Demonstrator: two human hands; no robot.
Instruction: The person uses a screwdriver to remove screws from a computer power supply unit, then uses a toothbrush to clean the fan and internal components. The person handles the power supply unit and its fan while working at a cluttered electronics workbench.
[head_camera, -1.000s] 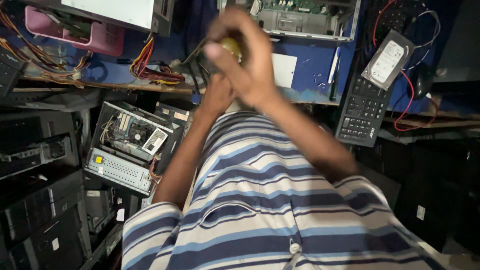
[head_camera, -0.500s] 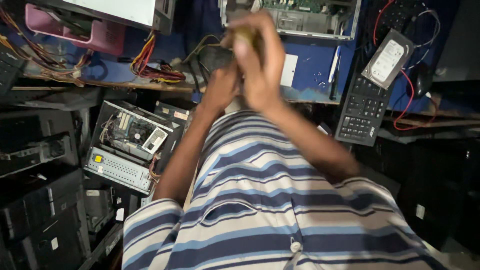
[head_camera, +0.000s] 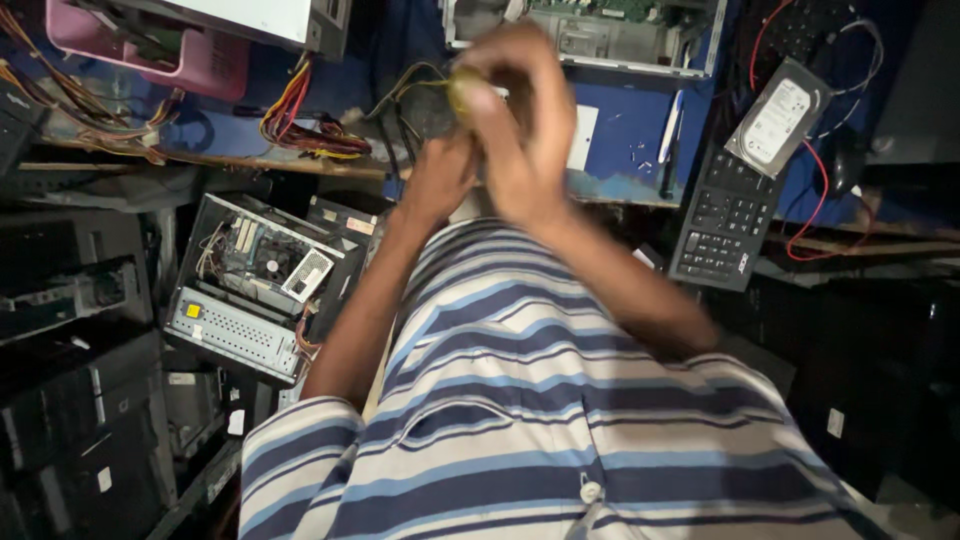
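Yellowish small rounded object (head_camera: 462, 88), blurred, pinched at our right hand (head_camera: 520, 140) fingertips, above blue wooden workbench (head_camera: 620, 125). We judge it light, rigid, maybe slippery; hold at sides. Right hand closed narrow round it. Left hand (head_camera: 435, 175) just below, touching right; grip unclear. Black cables (head_camera: 400, 95) behind look limp. Nearby: grey metal hard drive (head_camera: 778, 118), black plastic keypad (head_camera: 720, 225), open metal computer case (head_camera: 255, 285).

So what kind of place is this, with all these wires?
Probably a computer repair workshop: an opened computer case on the floor, a bare hard drive and a black keyboard on the blue workbench.
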